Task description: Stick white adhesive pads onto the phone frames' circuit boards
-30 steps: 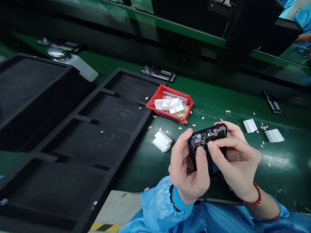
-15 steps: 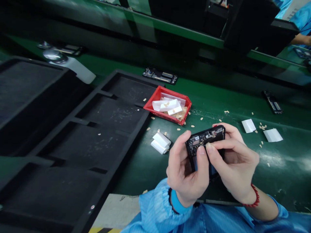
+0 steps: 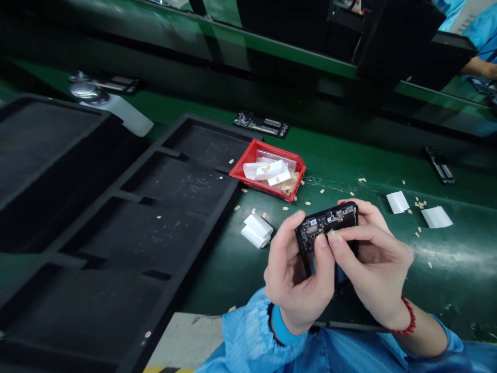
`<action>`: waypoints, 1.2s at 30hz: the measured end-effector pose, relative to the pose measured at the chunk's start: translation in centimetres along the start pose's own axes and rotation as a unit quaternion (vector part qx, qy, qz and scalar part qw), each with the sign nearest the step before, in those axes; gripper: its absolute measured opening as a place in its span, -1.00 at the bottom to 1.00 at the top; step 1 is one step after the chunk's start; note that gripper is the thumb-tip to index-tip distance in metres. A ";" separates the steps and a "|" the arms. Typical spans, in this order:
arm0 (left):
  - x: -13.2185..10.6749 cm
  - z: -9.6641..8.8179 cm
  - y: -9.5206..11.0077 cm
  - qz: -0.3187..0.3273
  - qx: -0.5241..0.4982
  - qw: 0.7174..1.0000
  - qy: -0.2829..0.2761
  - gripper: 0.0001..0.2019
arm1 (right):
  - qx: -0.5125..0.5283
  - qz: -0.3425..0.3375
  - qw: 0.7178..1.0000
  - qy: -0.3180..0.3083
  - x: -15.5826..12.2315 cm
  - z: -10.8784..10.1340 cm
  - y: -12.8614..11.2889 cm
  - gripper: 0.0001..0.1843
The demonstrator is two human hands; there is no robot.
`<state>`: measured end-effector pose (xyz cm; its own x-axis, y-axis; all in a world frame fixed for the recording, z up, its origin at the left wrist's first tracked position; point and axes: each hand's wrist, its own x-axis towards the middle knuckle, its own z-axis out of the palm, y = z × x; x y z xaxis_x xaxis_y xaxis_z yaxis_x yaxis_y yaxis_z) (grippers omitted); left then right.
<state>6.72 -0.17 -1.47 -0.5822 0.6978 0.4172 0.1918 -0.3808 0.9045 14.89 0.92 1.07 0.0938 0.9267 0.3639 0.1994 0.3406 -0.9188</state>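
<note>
An opened phone with its circuit board bare is held up, tilted, above the green surface. My left hand is closed around its left side, fingers behind and thumb on the front at the board's lower edge. At the right side, the rear fingers of my right hand support the phone. My right thumb and index finger are pressed together at the board's middle, beside my left thumb; whatever is between these fingertips is hidden. A small red spot shows behind the phone's top right corner.
Left of my hands lies a black compartment tray. A red bin holds white paper pieces and tan bits. Folded white paper and scattered tan bits lie around. Phone assemblies sit along the back, near a white bottle. A co-worker's hand shows top right.
The phone assemblies along the back have shifted slightly to the right. My hands and the phone have barely moved, keeping the same grip.
</note>
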 end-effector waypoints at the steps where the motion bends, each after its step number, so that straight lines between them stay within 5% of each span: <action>1: 0.0 0.0 0.0 -0.001 -0.002 1.000 0.001 -0.54 | 0.002 0.002 1.000 -0.001 0.0 0.0 0.0 -0.80; 18: 0.1 -0.2 -0.3 0.023 0.021 1.000 -0.001 -0.56 | 0.005 -0.061 0.998 -0.003 -0.2 -0.5 0.7 -0.69; 25: 0.1 -0.1 -0.4 0.014 0.021 1.000 0.005 -0.57 | 0.062 0.018 0.998 -0.012 0.4 -0.6 1.0 -0.75; 36: 0.2 0.0 -0.2 0.008 0.022 1.000 0.002 -0.57 | 0.045 0.032 0.998 0.011 0.4 -0.3 0.9 -0.80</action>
<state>6.57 0.06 -1.55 -0.5826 0.6887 0.4316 0.2362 -0.3646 0.9007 15.45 1.53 0.41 0.1244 0.9437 0.3067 0.1033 0.2951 -0.9499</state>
